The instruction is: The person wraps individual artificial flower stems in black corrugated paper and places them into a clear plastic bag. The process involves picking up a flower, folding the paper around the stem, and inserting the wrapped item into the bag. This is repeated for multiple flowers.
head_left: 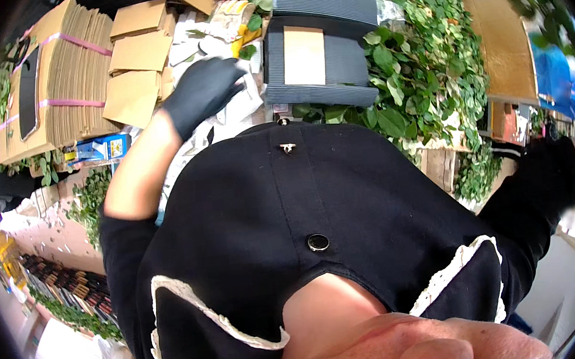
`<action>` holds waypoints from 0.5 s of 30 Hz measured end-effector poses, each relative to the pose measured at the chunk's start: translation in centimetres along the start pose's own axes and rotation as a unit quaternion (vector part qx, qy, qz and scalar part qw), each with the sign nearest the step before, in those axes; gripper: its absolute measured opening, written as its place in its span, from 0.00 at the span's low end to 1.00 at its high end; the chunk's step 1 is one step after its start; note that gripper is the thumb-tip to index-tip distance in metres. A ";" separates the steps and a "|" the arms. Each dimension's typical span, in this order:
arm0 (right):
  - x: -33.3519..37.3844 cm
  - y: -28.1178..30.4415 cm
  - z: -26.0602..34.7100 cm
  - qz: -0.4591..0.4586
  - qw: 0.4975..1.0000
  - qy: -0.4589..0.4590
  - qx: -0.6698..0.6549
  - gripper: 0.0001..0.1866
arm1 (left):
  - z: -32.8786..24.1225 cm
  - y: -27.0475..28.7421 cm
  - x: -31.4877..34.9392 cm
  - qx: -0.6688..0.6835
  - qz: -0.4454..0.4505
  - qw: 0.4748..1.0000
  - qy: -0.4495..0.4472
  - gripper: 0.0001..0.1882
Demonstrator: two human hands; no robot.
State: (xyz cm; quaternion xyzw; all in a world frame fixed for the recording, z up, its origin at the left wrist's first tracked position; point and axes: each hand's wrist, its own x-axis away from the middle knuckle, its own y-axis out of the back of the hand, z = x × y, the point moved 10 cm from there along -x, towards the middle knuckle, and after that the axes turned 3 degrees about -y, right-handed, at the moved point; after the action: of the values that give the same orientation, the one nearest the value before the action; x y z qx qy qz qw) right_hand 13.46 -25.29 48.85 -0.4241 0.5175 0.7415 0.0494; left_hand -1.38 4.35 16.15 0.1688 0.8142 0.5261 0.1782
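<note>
My left hand [204, 94], in a black glove, is over a litter of white paper pieces to the left of the middle. Its fingers are bent and close together beside a white piece [246, 97]; whether they grip it is hard to see. Just right of this hand stands an open black ribbed box [331, 92] with its lid raised. A tan card [304, 55] lies inside the box. My right arm reaches out to the far right, and its hand is outside the picture.
Bundled cardboard [79, 68] with pink straps stands at the left, a dark phone [30, 93] against it. Nearby are loose cardboard pieces [139, 52] and a blue box [108, 148]. Leafy green stems [435, 61] spread right of the black box. Blue packaging [561, 77] is farther right.
</note>
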 end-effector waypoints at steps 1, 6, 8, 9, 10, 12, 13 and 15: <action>0.8 1.3 -0.5 -0.009 1.000 -0.012 0.007 0.24 | -0.9 0.3 -3.6 0.030 -0.005 0.999 0.011 0.11; 5.2 1.1 0.6 -0.013 0.999 -0.030 0.006 0.26 | 1.3 -9.2 -9.5 0.390 0.056 0.918 0.051 0.25; 7.7 -1.7 2.8 0.013 1.000 -0.023 0.012 0.26 | -0.1 -9.9 -8.8 0.158 0.055 0.984 -0.057 0.34; 9.1 -3.8 4.1 0.032 0.999 -0.017 0.014 0.26 | -0.3 -10.2 -8.9 0.180 0.031 0.980 -0.080 0.35; 10.6 -6.3 5.5 0.062 0.998 -0.010 0.021 0.26 | -0.7 -10.3 -9.2 0.195 0.017 0.976 -0.095 0.35; 13.9 -13.3 7.9 0.146 0.989 -0.001 -0.011 0.27 | -0.6 -9.7 -9.0 0.240 0.019 0.967 -0.078 0.34; 15.1 -15.9 8.6 0.213 0.977 -0.012 -0.030 0.35 | -0.8 -9.6 -8.9 0.283 0.030 0.957 -0.064 0.33; 15.9 -16.6 9.1 0.312 0.943 -0.041 -0.106 0.38 | 0.1 -10.4 -8.4 0.276 -0.018 0.956 -0.095 0.31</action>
State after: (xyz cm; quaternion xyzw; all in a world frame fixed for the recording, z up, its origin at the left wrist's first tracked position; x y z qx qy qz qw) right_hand 6.56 -16.11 26.99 -0.2134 0.5397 0.7871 -0.2090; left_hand 5.10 -3.49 7.57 0.2454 0.9100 0.2594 0.2106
